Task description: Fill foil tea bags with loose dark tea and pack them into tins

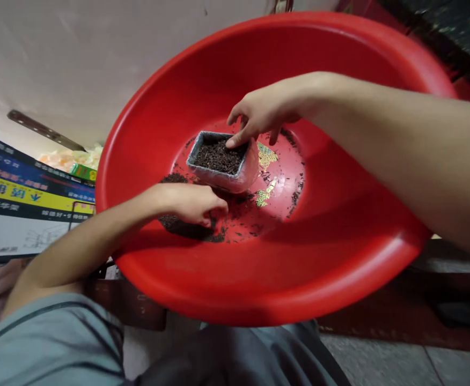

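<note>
A small clear plastic box (245, 179) filled with dark, crumbly soil (219, 155) sits inside a big red plastic basin (339, 230). My right hand (267, 110) reaches over the box's right end. Its thumb lies over the rim with the tip at the soil, while the other fingers are spread apart beyond the box. Just in front of the box, my left hand (197, 203) is closed, its fingers curled down over a heap of loose soil (182, 228) on the basin floor. What those fingers hold, if anything, is hidden.
Soil crumbs and a yellow printed pattern (267, 156) show on the basin floor. At left are a printed cardboard box (29, 198) and a green packet (83, 171). Grey-clad legs (235, 356) are below the basin, above floor tiles (383, 359).
</note>
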Demonstrator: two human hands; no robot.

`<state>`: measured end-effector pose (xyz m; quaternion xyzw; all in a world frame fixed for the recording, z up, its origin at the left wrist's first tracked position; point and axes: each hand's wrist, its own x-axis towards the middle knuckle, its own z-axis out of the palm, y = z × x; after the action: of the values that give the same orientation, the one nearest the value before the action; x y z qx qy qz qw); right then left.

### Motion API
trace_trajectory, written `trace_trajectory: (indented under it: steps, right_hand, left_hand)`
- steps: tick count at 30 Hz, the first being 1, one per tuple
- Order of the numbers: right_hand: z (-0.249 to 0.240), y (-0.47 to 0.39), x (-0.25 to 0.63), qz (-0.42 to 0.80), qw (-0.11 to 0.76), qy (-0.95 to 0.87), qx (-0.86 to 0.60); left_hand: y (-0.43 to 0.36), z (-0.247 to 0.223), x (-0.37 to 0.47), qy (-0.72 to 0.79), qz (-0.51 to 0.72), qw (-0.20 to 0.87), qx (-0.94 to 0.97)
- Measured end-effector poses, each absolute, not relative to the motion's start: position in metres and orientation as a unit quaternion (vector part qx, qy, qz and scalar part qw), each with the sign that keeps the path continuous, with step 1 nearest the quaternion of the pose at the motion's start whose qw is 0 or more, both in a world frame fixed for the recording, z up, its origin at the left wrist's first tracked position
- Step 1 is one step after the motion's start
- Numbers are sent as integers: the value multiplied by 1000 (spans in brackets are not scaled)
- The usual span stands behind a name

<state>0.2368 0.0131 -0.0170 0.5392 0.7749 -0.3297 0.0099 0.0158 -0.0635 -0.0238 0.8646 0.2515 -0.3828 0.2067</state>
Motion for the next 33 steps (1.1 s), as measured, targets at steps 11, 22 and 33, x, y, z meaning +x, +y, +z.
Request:
trace_trajectory:
  steps: [11,22,33]
  right_hand:
    - [-7,20,258,-243,-67,777,577]
    - [-17,33,257,-223,-22,790,571]
    - [-13,30,257,-235,-40,800,551]
  left_hand:
    - [-64,-125,-8,376,-356,148,843]
    - [-86,-137,3,238,-406,320,822]
    - [-72,-131,7,220,-400,392,799]
